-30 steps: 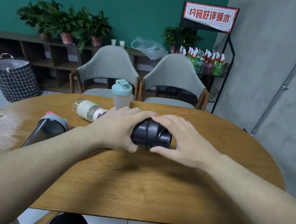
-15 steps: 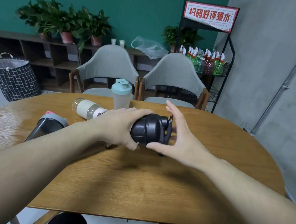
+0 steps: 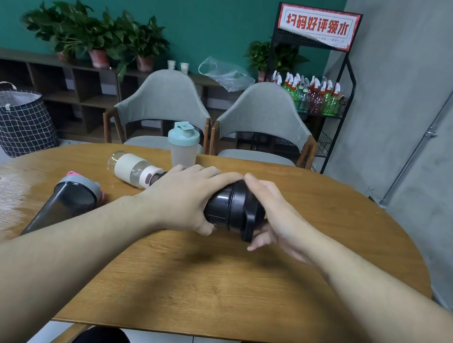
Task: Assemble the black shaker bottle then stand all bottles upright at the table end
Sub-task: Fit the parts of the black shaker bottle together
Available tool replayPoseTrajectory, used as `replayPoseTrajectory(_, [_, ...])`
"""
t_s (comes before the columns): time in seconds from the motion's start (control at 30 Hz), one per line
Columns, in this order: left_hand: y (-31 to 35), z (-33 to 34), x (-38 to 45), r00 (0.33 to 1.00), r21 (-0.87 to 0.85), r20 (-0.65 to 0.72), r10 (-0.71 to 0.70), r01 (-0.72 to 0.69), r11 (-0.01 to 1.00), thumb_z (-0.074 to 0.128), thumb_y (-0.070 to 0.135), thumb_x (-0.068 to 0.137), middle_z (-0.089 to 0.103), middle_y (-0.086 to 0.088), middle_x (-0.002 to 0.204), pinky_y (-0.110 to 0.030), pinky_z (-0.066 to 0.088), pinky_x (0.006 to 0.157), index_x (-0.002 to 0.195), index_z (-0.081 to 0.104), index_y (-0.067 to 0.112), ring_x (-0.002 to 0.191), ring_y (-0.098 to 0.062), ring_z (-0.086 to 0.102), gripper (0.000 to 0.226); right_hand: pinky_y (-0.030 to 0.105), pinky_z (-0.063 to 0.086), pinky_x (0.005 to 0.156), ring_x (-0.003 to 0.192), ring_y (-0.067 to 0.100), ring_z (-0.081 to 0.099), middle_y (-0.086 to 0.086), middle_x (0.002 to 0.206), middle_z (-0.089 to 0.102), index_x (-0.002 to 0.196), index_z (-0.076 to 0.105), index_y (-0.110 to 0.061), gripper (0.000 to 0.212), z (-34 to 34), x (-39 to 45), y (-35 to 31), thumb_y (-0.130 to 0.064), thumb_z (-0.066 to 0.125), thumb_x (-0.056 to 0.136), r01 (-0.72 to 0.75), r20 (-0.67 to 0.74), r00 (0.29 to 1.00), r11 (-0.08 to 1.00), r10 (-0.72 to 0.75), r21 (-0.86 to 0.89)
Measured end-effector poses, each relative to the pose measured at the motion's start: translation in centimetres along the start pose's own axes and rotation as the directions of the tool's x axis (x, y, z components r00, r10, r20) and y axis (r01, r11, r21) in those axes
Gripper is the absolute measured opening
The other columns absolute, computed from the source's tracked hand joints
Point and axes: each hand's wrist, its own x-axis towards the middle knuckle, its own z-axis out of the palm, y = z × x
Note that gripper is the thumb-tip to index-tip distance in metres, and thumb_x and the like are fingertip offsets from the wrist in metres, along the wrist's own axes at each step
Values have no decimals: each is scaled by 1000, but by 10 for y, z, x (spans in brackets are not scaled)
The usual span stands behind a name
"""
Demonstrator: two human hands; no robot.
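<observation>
The black bottle (image 3: 228,205) lies on its side at mid-table (image 3: 201,286), lid (image 3: 250,219) pointing right. The left hand (image 3: 182,198) is wrapped around the body. The right hand (image 3: 277,218) is cupped over the lid, fingers curled on it. A grey-lidded shaker (image 3: 65,205) and a glass bottle (image 3: 133,170) lie on their sides to the left. A mint-lidded shaker (image 3: 183,146) stands upright at the far edge.

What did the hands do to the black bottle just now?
The right hand turned on the lid, opening briefly, then closing over it again. The left hand kept holding the black bottle on its side. The other three bottles and the table stayed put.
</observation>
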Motion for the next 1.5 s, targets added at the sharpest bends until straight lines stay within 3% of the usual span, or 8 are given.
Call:
replayPoseTrajectory(0.13, [-15, -1, 9, 990, -308, 138, -16, 58, 950, 79, 53, 58, 58, 9, 127, -43, 49, 96, 148, 29, 45, 115, -18, 58, 103, 29, 37, 110, 141, 11, 34, -9, 160, 26, 149, 24, -51, 72, -14, -4, 10, -80, 36, 83, 300, 72, 952, 858, -298, -417])
replayPoseTrajectory(0.27, [-18, 1, 9, 982, -543, 188, 35, 74, 836, 90, 31, 63, 61, 16, 122, -30, 47, 100, 141, 40, 38, 114, -7, 60, 93, 32, 29, 119, 148, 4, 26, -20, 161, 23, 148, 19, -63, 78, -27, -4, 18, -73, 61, 83, 483, 242, 868, 621, -434, -617])
replayPoseTrajectory(0.53, [-4, 3, 4, 998, -256, 59, 9, 6, 967, 75, 57, 59, 59, 7, 127, -43, 49, 94, 147, 23, 49, 115, -18, 57, 103, 24, 50, 87, 111, 7, 58, -12, 127, 52, 132, 33, -45, 57, -17, -4, 12, -74, 52, 86, 344, 62, 924, 747, -378, -569])
replayPoseTrajectory(0.7, [5, -1, 4, 997, 88, -41, 60, -56, 995, 74, 54, 72, 49, 7, 142, -40, 34, 100, 157, 14, 40, 127, -21, 47, 105, 25, 49, 45, 56, 18, 65, 9, 110, 69, 134, 34, -30, 76, -9, 3, 1, -87, 32, 84, -20, -88, 996, 966, -2, -257])
replayPoseTrajectory(0.87, [-3, -3, 9, 999, 143, 8, 50, -50, 988, 75, 52, 72, 49, 8, 140, -40, 35, 101, 156, 16, 41, 128, -20, 47, 103, 49, 62, 83, 105, 32, 73, 7, 145, 49, 149, 19, -48, 93, -10, 3, 6, -91, 46, 72, -55, -11, 998, 998, 55, -37])
replayPoseTrajectory(1.0, [-11, -7, 14, 986, -470, 165, 33, 50, 881, 84, 44, 62, 58, 10, 128, -40, 47, 102, 148, 32, 40, 117, -14, 57, 100, 47, 29, 121, 153, 14, 21, -20, 168, 1, 139, 6, -76, 88, -21, -1, 13, -77, 67, 75, 381, 75, 914, 779, -399, -499])
replayPoseTrajectory(1.2, [-14, -14, 13, 926, -658, 356, 124, 154, 737, 89, 27, 71, 66, 17, 120, -32, 54, 95, 141, 42, 43, 107, -4, 65, 86, 44, 31, 120, 155, 17, 21, -11, 171, 0, 155, 22, -41, 99, -38, -1, 15, -66, 76, 75, 599, 333, 747, 367, -575, -712])
replayPoseTrajectory(1.5, [0, -5, 15, 983, -619, 159, 92, 27, 785, 90, 33, 64, 63, 15, 126, -37, 47, 104, 145, 41, 38, 117, -8, 60, 94, 34, 49, 100, 113, 3, 51, -25, 127, 34, 139, 30, -47, 85, -35, 1, 12, -73, 72, 69, 476, 151, 824, 523, -546, -707])
